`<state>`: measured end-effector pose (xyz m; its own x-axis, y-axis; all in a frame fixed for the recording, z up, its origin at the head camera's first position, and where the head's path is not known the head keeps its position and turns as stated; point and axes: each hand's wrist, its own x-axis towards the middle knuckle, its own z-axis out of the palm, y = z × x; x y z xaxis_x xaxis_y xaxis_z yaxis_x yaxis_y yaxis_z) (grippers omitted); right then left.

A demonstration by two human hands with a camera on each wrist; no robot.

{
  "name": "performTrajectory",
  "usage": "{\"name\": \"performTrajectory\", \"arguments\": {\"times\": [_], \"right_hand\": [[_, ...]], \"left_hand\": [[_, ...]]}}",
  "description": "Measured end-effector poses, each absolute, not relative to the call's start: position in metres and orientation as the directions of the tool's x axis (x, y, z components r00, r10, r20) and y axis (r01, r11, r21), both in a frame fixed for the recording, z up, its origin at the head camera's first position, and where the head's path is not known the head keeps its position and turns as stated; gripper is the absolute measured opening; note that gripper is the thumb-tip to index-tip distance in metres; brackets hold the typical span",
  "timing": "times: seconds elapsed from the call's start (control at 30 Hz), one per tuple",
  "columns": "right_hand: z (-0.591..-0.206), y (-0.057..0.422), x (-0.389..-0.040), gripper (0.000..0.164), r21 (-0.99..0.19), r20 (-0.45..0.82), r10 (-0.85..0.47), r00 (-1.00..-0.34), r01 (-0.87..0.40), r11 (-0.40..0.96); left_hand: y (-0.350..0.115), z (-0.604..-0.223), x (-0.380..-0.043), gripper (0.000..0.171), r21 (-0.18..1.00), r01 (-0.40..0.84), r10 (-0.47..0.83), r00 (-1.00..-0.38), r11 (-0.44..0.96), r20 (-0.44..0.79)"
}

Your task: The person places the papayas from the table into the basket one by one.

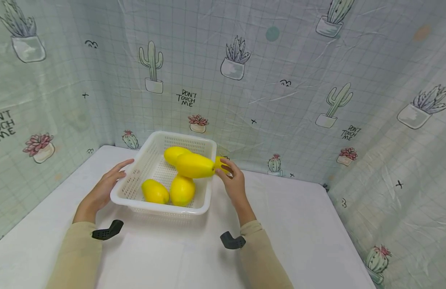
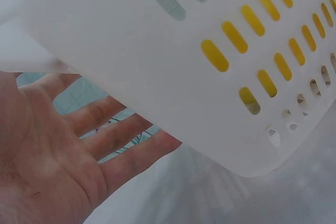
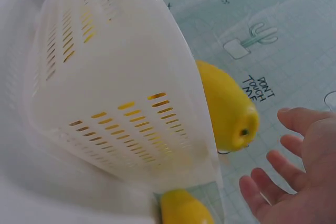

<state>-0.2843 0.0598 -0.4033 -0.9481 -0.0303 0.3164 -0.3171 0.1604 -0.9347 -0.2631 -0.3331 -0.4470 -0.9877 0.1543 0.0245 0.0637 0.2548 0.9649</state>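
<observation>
A white plastic basket with slotted walls holds several yellow fruits. Two lemon-shaped ones, a left fruit and a rounder fruit, lie toward its near side. Across the others rests a long, papaya-like fruit, its dimpled end sticking out over the right rim. Another yellow fruit is outside, beside the basket's right wall. My right hand is at that side with fingers spread, apart from the long fruit in the right wrist view. My left hand has its extended fingers against the basket's left side.
The basket stands on a white-covered table. Behind it and to both sides hangs a pale curtain printed with potted cacti. A black wrist mount sits at the left sleeve and another black mount at the right.
</observation>
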Motion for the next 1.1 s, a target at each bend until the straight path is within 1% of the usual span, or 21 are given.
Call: {"name": "performTrajectory", "arguments": {"times": [0.17, 0.43, 0.73, 0.9, 1.1], "right_hand": [[-0.406, 0.061, -0.285, 0.039, -0.932, 0.319, -0.011, -0.948, -0.316, 0.177], [-0.410, 0.064, -0.287, 0.045, -0.923, 0.337, -0.005, -0.941, -0.332, 0.196], [-0.414, 0.066, -0.289, 0.041, -0.923, 0.329, 0.025, -0.944, -0.316, 0.219], [-0.416, 0.067, -0.291, 0.042, -0.926, 0.332, 0.025, -0.943, -0.320, 0.202], [-0.416, 0.068, -0.292, 0.043, -0.924, 0.327, 0.032, -0.945, -0.312, 0.219]], "left_hand": [[-0.332, -0.446, -0.262, 0.054, 0.965, 0.055, 0.147, -0.989, 0.257, 0.017], [-0.332, -0.445, -0.263, 0.054, 0.969, 0.040, 0.150, -0.989, 0.242, 0.003], [-0.333, -0.445, -0.263, 0.054, 0.966, 0.053, 0.162, -0.987, 0.254, 0.011], [-0.333, -0.445, -0.262, 0.054, 0.961, 0.063, 0.167, -0.986, 0.269, 0.018], [-0.332, -0.446, -0.263, 0.054, 0.966, 0.066, 0.168, -0.986, 0.248, 0.024]]}}
